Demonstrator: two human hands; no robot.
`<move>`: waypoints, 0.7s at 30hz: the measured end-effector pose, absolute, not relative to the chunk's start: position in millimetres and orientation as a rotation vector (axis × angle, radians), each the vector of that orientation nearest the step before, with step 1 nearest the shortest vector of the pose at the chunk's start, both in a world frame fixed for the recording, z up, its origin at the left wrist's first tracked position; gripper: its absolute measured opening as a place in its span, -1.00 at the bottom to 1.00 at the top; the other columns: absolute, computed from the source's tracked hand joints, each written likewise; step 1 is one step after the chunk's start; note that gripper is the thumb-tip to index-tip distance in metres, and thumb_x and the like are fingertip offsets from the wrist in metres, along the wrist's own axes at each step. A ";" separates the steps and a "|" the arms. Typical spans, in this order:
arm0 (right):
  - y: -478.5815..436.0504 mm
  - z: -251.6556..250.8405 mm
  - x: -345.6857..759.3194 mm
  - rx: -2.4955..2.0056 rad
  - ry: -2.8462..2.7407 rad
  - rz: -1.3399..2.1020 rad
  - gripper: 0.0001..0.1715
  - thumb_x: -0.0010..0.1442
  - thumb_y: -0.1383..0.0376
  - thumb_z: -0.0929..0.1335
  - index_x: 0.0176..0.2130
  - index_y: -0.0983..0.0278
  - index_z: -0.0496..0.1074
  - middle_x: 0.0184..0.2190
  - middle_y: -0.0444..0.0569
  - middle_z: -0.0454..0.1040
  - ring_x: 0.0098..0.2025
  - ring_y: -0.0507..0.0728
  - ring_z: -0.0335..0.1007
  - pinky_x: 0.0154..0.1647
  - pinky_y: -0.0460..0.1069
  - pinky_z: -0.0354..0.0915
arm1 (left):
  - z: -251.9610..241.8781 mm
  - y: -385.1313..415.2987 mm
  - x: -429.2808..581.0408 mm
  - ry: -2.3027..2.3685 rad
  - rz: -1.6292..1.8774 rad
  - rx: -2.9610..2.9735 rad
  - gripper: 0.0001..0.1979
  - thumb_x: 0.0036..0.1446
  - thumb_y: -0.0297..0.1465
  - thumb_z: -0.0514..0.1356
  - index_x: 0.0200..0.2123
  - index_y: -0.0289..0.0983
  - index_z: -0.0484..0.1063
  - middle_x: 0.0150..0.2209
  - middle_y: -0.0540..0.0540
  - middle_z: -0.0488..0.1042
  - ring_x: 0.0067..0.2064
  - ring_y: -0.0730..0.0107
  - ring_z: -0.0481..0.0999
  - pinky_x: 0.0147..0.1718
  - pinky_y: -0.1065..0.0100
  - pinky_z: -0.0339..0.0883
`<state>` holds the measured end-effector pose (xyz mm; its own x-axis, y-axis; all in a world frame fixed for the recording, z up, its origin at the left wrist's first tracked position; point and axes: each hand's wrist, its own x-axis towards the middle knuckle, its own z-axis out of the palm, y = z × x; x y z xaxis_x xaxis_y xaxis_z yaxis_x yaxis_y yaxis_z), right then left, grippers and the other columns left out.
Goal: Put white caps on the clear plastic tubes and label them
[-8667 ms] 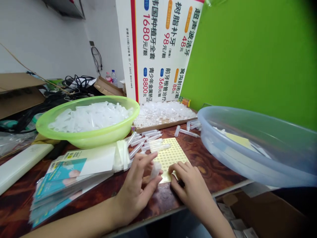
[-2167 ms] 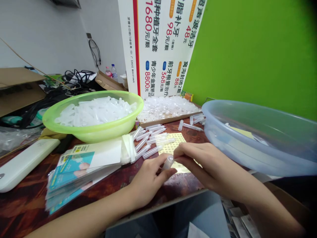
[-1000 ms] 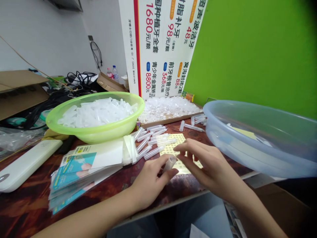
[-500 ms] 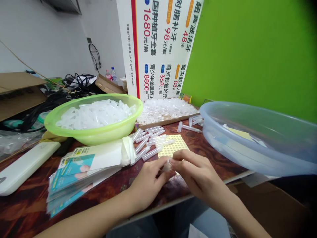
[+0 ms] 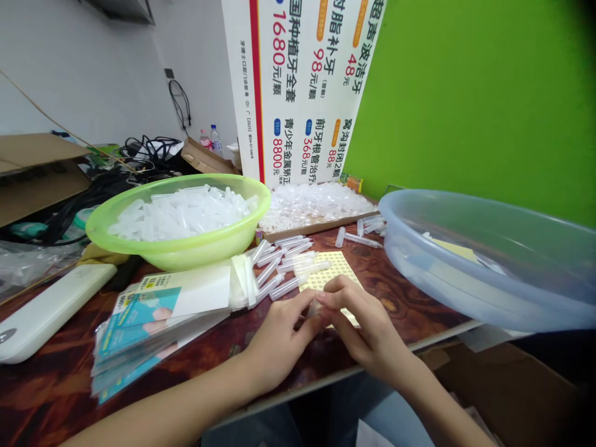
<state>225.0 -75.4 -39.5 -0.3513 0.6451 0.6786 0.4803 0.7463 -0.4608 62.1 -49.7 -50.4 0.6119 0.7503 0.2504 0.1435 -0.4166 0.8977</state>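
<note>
Fingers [image 5: 338, 290] of left hand [image 5: 278, 343] and right hand [image 5: 367, 326] curl inward, pinching a small plastic tube [image 5: 313, 308] between them.

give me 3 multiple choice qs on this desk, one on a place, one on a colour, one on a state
1. Where is the clear blue basin from the hands?
A) to their left
B) to their right
C) under them

2. What colour is the basin holding the white tubes?
A) lime green
B) red
C) black

3. How do the loose tubes lie?
A) upright in a rack
B) on their sides
C) sealed in a bag

1 B: it sits right of the right hand, farther from the left hand.
2 A: its rim and wall show lime green.
3 B: they lie flat on the table.
</note>
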 end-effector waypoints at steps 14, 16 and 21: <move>-89.3 -46.4 217.5 -0.839 -1.844 0.235 -0.76 0.20 0.52 0.26 -0.22 0.21 0.16 -0.41 -0.14 0.28 -0.41 0.00 0.23 -0.40 -0.09 0.21 | -51.2 -51.0 60.1 0.648 0.785 2.026 -0.76 0.29 -0.27 0.03 -0.28 -0.29 0.38 -0.35 -0.01 0.43 -0.31 0.39 0.38 -0.30 0.44 0.19; -91.4 -46.7 217.9 -0.852 -1.848 0.222 -0.71 0.20 0.52 0.27 -0.13 0.21 0.17 -0.38 -0.12 0.29 -0.39 0.02 0.25 -0.38 -0.08 0.24 | -50.8 -51.0 60.0 0.643 0.785 2.020 -0.78 0.29 -0.29 0.04 -0.26 -0.29 0.39 -0.33 -0.02 0.44 -0.29 0.39 0.40 -0.28 0.44 0.19; -86.5 -51.4 217.8 -0.829 -1.961 0.092 -0.70 0.18 0.56 0.25 -0.14 0.24 0.28 -0.40 -0.08 0.31 -0.40 0.03 0.28 -0.44 -0.10 0.25 | -52.0 -50.9 60.0 0.627 0.813 1.977 -0.82 0.29 -0.33 0.05 -0.20 -0.27 0.40 -0.29 -0.01 0.47 -0.26 0.40 0.41 -0.25 0.45 0.21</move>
